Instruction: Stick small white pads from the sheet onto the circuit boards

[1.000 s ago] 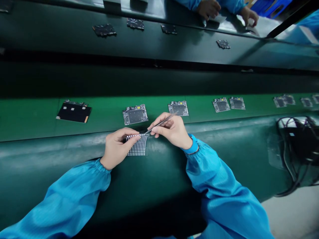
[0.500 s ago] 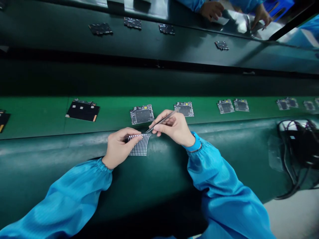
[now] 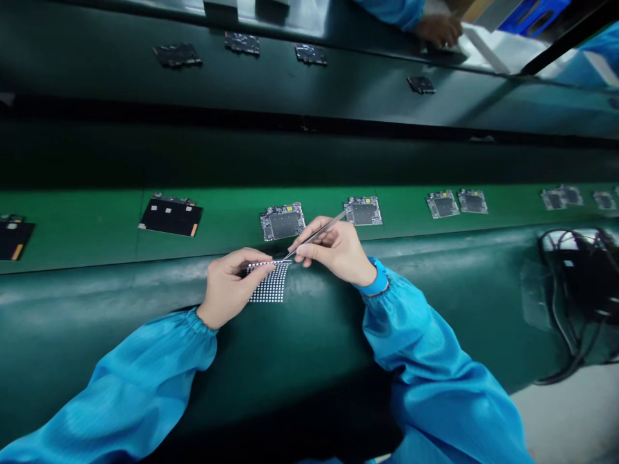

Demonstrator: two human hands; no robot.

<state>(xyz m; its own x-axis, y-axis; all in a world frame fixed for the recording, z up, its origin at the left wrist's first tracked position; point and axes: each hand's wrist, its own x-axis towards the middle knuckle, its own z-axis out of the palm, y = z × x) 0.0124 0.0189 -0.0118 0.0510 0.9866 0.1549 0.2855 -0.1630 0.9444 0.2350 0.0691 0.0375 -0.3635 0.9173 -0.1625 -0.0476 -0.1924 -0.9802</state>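
Note:
Between thumb and fingers, my left hand pinches the upper edge of a sheet of small white round stickers, which hangs down over the green padded edge. My right hand is closed on a pair of metal tweezers. The tweezers' tips touch or hover at the sheet's top edge; I cannot tell which. Just beyond my hands lies a circuit board on the green belt, with a second circuit board behind my right hand, partly covered by it and the tweezers.
On the green belt rest several more boards, and a board with a black panel to the left. Dark boards lie on the far ledge. A co-worker's hand shows at the top right. Black cables hang at the right.
Boards on the near belt have shifted slightly right, and those on the far ledge slightly left. The co-worker's hands have moved; only one shows now. My hands stay almost where they were.

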